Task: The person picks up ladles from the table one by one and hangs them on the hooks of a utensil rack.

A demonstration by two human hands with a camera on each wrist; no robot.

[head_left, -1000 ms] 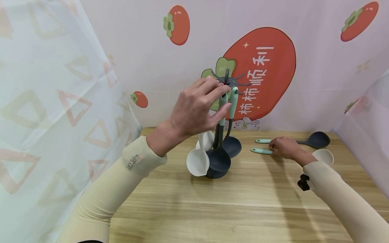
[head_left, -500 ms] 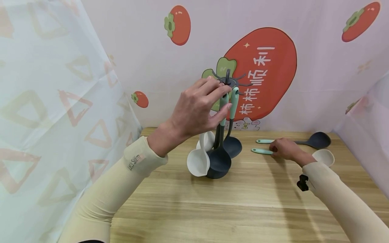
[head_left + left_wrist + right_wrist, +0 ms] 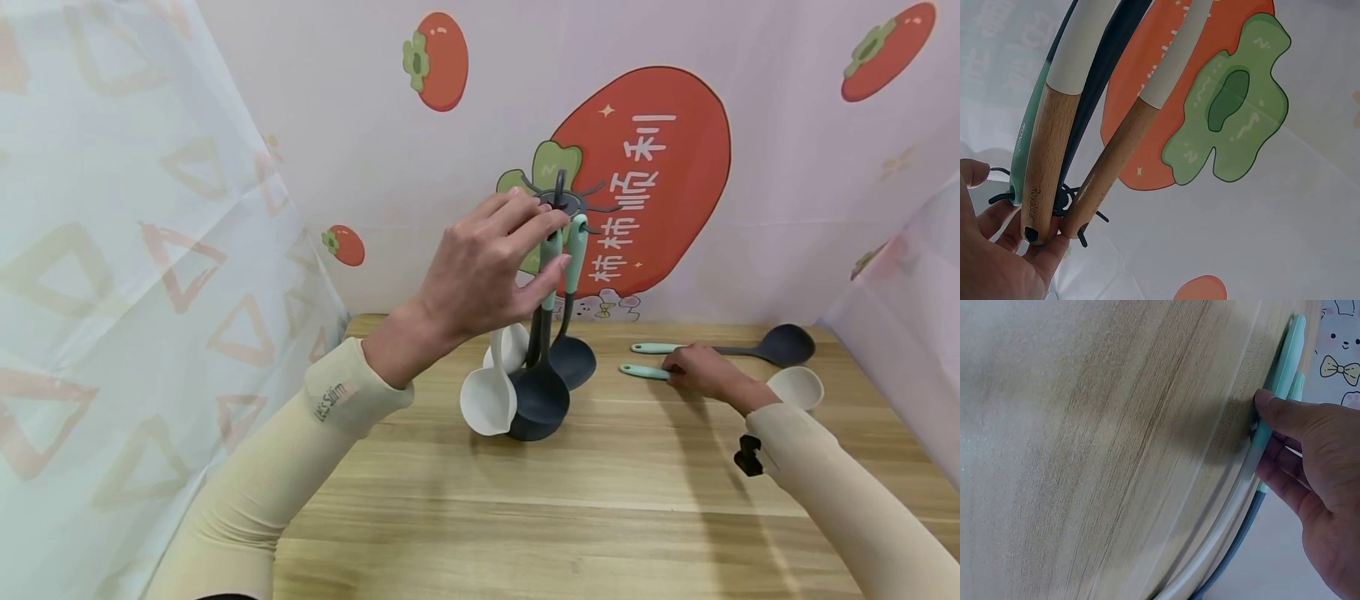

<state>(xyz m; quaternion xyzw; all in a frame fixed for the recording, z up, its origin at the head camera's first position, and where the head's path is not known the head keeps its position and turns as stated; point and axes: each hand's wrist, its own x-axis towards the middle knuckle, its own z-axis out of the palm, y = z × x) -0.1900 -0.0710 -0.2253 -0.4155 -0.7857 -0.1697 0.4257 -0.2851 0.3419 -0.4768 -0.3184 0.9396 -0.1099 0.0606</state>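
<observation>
In the head view my left hand (image 3: pixel 491 258) is at the top of a dark utensil rack (image 3: pixel 564 202) with spreading hooks, fingers curled around its crown. In the left wrist view its fingertips (image 3: pixel 1054 247) touch the ends of wooden handles (image 3: pixel 1050 162) hanging there. Mint-handled dark ladles (image 3: pixel 542 400) and white ladles (image 3: pixel 489 402) hang from the rack. On the right, my right hand (image 3: pixel 705 371) pinches the mint handle (image 3: pixel 1282 369) of a white ladle (image 3: pixel 797 389) between thumb and fingers. The handle lies close over the table.
A dark spoon (image 3: pixel 786 345) with a mint handle lies just behind the white ladle. The wooden table (image 3: pixel 570 517) meets a patterned back wall cloth (image 3: pixel 360 125), with further cloth (image 3: pixel 135 275) on the left and on the right.
My right hand has shifted slightly toward the near side, uncovering more of the dark spoon's handle. The left hand and the rack stay as they were.
</observation>
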